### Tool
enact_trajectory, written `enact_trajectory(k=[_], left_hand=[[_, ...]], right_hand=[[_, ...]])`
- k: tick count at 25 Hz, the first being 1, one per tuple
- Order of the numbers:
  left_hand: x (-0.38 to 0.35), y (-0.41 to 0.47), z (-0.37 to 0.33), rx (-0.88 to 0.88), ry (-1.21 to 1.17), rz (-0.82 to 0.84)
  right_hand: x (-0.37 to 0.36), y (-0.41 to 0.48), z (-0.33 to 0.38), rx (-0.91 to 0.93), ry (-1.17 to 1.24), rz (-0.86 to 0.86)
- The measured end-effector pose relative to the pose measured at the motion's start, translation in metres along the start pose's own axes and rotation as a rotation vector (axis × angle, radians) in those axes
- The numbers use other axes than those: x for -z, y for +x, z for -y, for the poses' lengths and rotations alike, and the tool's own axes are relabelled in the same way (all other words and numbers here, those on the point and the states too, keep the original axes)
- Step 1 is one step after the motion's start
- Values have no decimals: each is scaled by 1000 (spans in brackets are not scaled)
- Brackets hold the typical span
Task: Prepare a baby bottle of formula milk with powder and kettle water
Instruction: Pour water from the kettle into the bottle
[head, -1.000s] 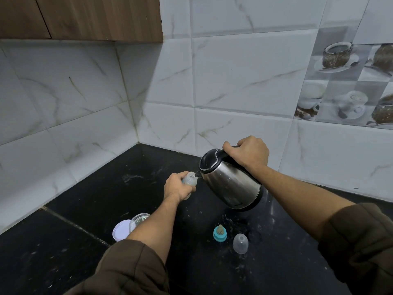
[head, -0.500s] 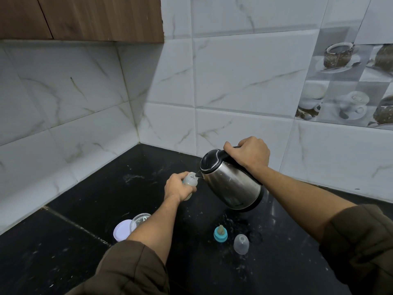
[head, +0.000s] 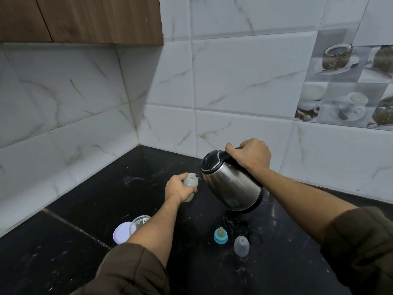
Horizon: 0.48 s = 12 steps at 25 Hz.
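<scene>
My left hand [head: 177, 189] grips a small clear baby bottle [head: 190, 181] held above the black counter [head: 85, 209], its open mouth up. My right hand [head: 249, 155] grips the black handle of a steel kettle [head: 230, 184], which is tilted left with its spout right at the bottle's mouth. A teal collar with its teat [head: 220, 235] stands on the counter below the kettle. Beside it to the right stands a clear dome cap [head: 241, 245].
A clear jar [head: 139, 222] and a pale round lid [head: 122, 232] sit on the counter by my left forearm, partly hidden by it. Tiled walls meet in a corner behind. A wooden cabinet [head: 85, 18] hangs at the upper left.
Nothing has visibly moved; the kettle stays tilted at the bottle's mouth with both hands holding as before.
</scene>
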State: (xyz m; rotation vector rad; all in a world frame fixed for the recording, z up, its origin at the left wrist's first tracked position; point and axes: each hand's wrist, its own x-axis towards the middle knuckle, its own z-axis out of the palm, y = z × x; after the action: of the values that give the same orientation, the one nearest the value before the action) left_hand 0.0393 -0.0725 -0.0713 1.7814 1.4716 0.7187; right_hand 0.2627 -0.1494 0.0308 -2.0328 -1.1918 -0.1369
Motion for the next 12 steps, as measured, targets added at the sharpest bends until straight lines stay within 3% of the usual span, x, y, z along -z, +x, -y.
enact_trajectory(k=[12], left_hand=[[-3, -2, 2, 10, -129, 11]], right_hand=[[-19, -7, -47, -174, 275, -38]])
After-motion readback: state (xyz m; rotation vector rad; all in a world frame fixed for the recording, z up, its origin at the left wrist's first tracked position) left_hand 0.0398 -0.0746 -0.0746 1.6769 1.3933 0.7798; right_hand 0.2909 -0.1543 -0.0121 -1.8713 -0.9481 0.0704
